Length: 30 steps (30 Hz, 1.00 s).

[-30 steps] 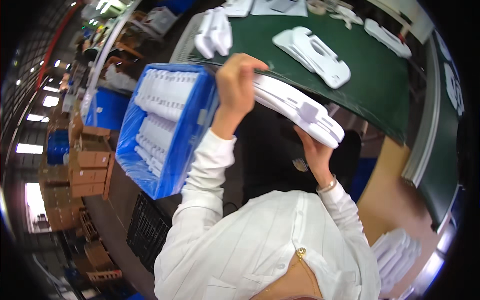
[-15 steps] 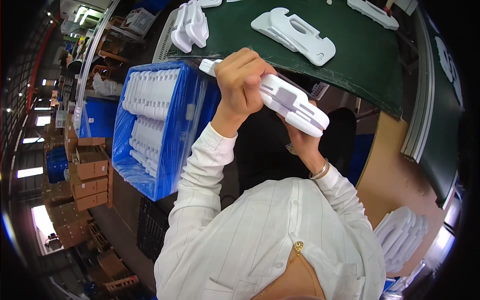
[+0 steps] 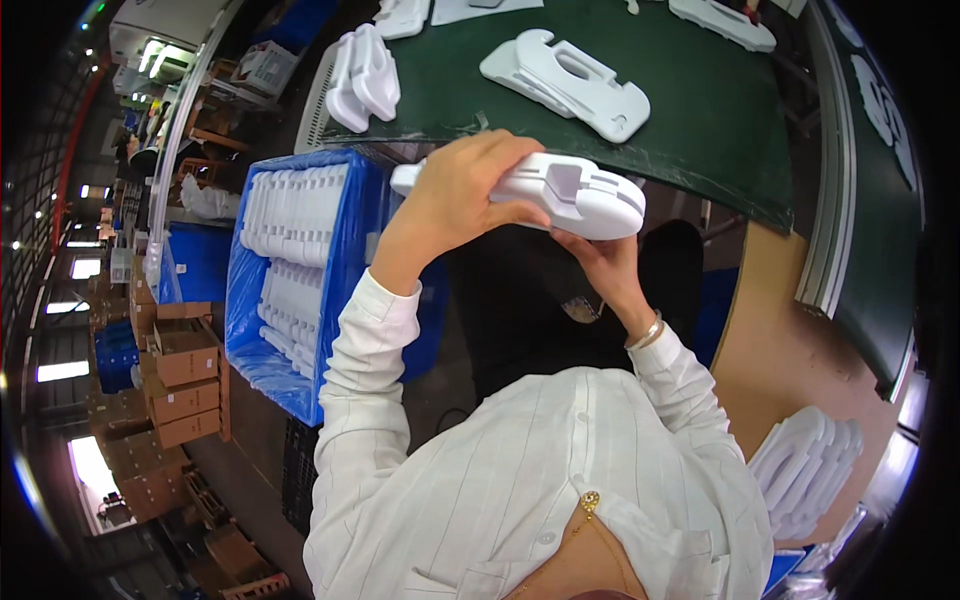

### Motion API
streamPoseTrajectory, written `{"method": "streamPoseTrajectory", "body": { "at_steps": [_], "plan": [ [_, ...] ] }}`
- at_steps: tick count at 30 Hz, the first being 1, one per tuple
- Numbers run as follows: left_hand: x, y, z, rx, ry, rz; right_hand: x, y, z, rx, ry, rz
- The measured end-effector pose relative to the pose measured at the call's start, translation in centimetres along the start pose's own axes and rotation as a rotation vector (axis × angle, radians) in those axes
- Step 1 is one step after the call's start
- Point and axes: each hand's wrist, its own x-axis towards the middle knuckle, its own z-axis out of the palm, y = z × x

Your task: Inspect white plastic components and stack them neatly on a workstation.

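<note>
A long white plastic part [image 3: 600, 205] with rounded ends and a square notch is held edge-up in front of me, just short of the green table. My left hand [image 3: 465, 190] wraps over its left portion, fingers on the far side and thumb on the near side. My right hand [image 3: 608, 268] grips it from below near the right end; some of those fingers are hidden behind the part. Beyond it, overlapping white plastic parts [image 3: 610, 98] with cut-outs lie flat on the table.
The green table [image 3: 700, 140] spans the far side, with more white parts [image 3: 362, 78] at its left corner. A blue lined bin [image 3: 345, 300] holding rows of white parts stands left. White parts [image 3: 805, 470] rest on a brown board [image 3: 770, 340] at right.
The white part has turned from slanting down rightward to nearly level, its notch now facing me. My left hand has moved lower and left and lies further along it.
</note>
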Motion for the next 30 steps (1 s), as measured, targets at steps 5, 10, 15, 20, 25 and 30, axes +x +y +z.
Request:
{"method": "streamPoseTrajectory", "body": {
  "at_steps": [5, 10, 15, 20, 25, 30],
  "plan": [
    [-1.4, -1.4, 1.7, -0.095, -0.215, -0.189, -0.3, 2.3, -2.4, -0.332, -0.133, -0.174],
    [-2.9, -1.4, 3.3, -0.306, -0.265, -0.136, -1.7, 1.9, -3.3, -0.126, -0.125, 0.108],
    [-3.2, -0.4, 3.3, -0.308, -0.15, -0.203, 0.3, -1.0, -2.0, -0.08, -0.133, -0.041],
    [-3.2, 1.0, 4.2, -0.189, 0.044, -0.234, 2.8, -4.8, -1.2, -0.303, 0.116, -0.248],
    [-2.8, 3.6, 6.2, -0.144, 0.108, -0.299, 4.6, -5.1, -1.1, -0.292, 0.335, -0.243],
    [-2.4, 5.8, 7.3, -0.182, 0.153, -0.361, 5.2, -4.8, -2.5, -0.2, 0.266, -0.32]
  ]
}}
